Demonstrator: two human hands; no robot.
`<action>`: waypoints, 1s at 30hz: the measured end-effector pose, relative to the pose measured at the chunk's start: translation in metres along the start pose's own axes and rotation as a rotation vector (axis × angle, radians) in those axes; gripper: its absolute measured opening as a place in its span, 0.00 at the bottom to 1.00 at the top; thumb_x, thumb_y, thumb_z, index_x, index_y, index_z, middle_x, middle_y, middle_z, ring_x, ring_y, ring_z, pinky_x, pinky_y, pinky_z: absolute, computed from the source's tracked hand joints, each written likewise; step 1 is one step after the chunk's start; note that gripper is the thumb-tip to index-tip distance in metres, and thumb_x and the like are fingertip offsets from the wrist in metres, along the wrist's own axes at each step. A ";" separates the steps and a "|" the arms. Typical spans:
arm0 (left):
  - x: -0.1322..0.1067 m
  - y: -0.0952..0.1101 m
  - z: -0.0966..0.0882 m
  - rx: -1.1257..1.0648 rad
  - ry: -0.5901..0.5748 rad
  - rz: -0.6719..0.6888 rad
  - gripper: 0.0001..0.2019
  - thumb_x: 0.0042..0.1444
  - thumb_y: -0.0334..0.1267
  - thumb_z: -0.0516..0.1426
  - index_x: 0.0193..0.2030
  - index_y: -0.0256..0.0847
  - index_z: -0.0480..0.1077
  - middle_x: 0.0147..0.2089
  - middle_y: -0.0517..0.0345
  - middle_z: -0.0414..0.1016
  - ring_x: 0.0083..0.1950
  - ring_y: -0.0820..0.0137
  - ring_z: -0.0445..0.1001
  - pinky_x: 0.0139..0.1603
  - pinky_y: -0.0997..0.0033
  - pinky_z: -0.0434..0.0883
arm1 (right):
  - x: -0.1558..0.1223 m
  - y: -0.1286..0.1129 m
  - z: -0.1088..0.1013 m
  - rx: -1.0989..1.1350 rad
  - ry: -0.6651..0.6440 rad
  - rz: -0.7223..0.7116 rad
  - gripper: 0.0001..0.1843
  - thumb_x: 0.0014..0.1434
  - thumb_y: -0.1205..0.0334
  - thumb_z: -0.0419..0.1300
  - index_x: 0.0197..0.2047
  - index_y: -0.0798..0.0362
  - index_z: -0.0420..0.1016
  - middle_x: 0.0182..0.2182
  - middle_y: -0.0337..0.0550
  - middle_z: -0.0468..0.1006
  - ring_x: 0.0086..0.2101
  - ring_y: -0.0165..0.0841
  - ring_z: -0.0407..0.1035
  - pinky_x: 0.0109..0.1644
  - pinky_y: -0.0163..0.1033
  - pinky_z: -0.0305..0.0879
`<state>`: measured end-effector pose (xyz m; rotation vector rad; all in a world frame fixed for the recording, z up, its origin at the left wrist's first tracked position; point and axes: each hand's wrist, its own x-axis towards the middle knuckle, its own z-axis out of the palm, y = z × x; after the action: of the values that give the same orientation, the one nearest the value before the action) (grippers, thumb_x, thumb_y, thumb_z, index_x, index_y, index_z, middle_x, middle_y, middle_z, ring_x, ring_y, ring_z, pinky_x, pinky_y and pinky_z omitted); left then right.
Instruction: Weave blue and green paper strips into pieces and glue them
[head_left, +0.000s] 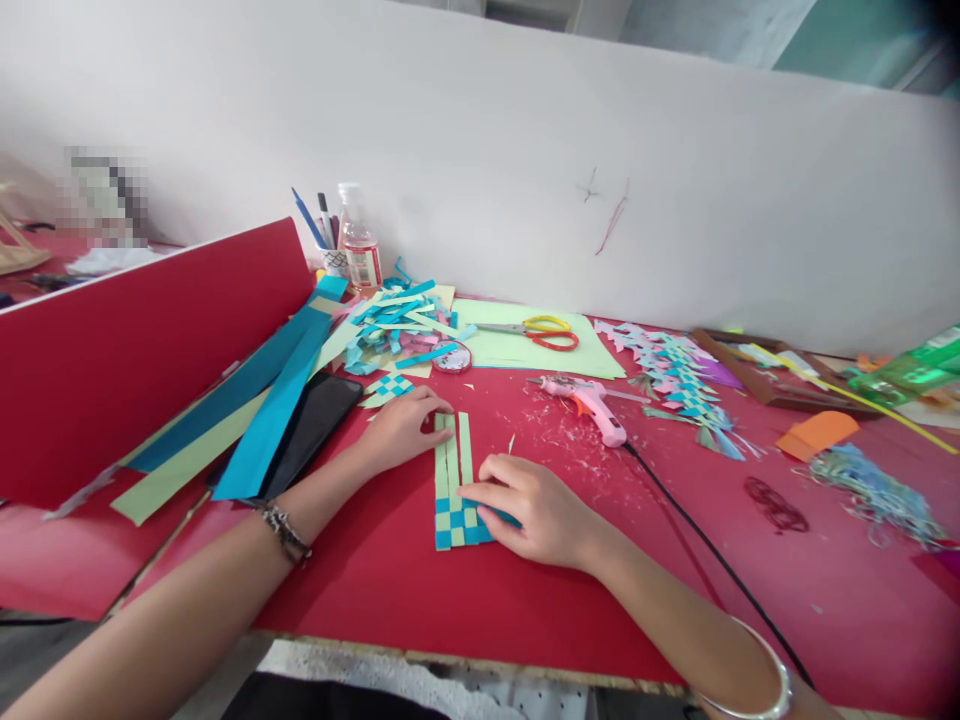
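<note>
A half-woven paper mat point(455, 490) of pale green and blue strips lies on the red table point(420, 590). My left hand point(405, 425) rests on the upper ends of the green strips, fingers curled and pressing them down. My right hand point(529, 505) lies on the mat's right side, fingers together, pinching a blue strip point(504, 518) at the woven part. A small finished woven square point(391, 388) sits just above my left hand.
Long blue and green strips point(247, 410) lie over a black phone point(311, 430) at left, beside a red board point(135, 350). Behind are cut strips point(397, 325), scissors point(544, 332), a pink glue gun point(592, 400) with black cord point(705, 550), woven paper pieces point(682, 385), and a bottle point(358, 245).
</note>
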<state>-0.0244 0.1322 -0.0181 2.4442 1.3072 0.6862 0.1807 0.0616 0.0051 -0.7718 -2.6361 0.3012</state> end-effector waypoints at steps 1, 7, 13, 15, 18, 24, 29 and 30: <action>0.001 0.000 0.001 -0.004 0.002 -0.006 0.12 0.50 0.41 0.53 0.40 0.40 0.68 0.39 0.55 0.67 0.34 0.71 0.67 0.36 0.71 0.65 | 0.000 0.000 0.000 0.000 0.007 0.005 0.14 0.56 0.66 0.48 0.43 0.53 0.69 0.32 0.45 0.66 0.33 0.31 0.61 0.37 0.36 0.61; 0.004 -0.002 0.002 -0.025 0.033 -0.038 0.10 0.51 0.40 0.51 0.35 0.38 0.68 0.33 0.56 0.67 0.29 0.73 0.65 0.31 0.74 0.64 | 0.000 0.000 -0.001 0.004 0.026 0.015 0.14 0.56 0.65 0.48 0.42 0.53 0.70 0.31 0.44 0.66 0.32 0.30 0.60 0.36 0.36 0.60; 0.006 -0.004 0.004 -0.081 0.067 -0.126 0.10 0.50 0.40 0.52 0.38 0.39 0.65 0.30 0.59 0.68 0.27 0.74 0.66 0.26 0.75 0.62 | 0.001 -0.002 -0.001 -0.017 -0.033 0.029 0.15 0.56 0.63 0.49 0.45 0.52 0.69 0.33 0.45 0.65 0.33 0.31 0.60 0.37 0.36 0.61; 0.007 -0.003 0.004 -0.118 0.083 -0.150 0.13 0.50 0.39 0.52 0.43 0.40 0.63 0.30 0.60 0.69 0.27 0.73 0.66 0.26 0.76 0.63 | 0.001 -0.002 -0.001 -0.024 -0.052 0.033 0.15 0.56 0.63 0.49 0.46 0.53 0.68 0.33 0.45 0.65 0.33 0.31 0.60 0.38 0.36 0.61; 0.007 -0.002 0.001 -0.120 0.171 -0.140 0.14 0.52 0.38 0.51 0.46 0.40 0.61 0.35 0.58 0.69 0.28 0.74 0.67 0.30 0.74 0.65 | 0.001 -0.002 -0.001 -0.029 -0.071 0.039 0.15 0.56 0.62 0.49 0.45 0.53 0.69 0.32 0.45 0.65 0.33 0.31 0.60 0.37 0.36 0.60; 0.006 0.005 -0.016 -0.124 0.397 -0.139 0.09 0.52 0.36 0.51 0.40 0.39 0.63 0.36 0.59 0.67 0.28 0.76 0.66 0.30 0.76 0.65 | 0.001 -0.001 -0.001 -0.007 -0.050 0.044 0.15 0.55 0.62 0.50 0.45 0.54 0.69 0.33 0.45 0.65 0.34 0.31 0.60 0.38 0.37 0.60; 0.002 0.009 -0.024 -0.115 0.386 -0.121 0.06 0.51 0.38 0.53 0.30 0.39 0.67 0.30 0.61 0.70 0.26 0.76 0.66 0.29 0.77 0.63 | -0.001 0.001 -0.004 -0.001 0.039 0.045 0.13 0.55 0.62 0.49 0.42 0.53 0.69 0.34 0.45 0.65 0.34 0.31 0.60 0.38 0.38 0.59; 0.001 0.009 -0.024 -0.136 0.355 -0.121 0.06 0.51 0.39 0.53 0.29 0.39 0.67 0.29 0.61 0.71 0.25 0.76 0.66 0.28 0.77 0.63 | -0.001 0.001 -0.005 -0.004 0.046 0.045 0.13 0.55 0.62 0.49 0.41 0.53 0.69 0.33 0.45 0.65 0.34 0.31 0.60 0.38 0.38 0.59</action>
<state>-0.0304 0.1288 0.0069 2.1816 1.4640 1.1746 0.1841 0.0627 0.0089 -0.8308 -2.5802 0.2870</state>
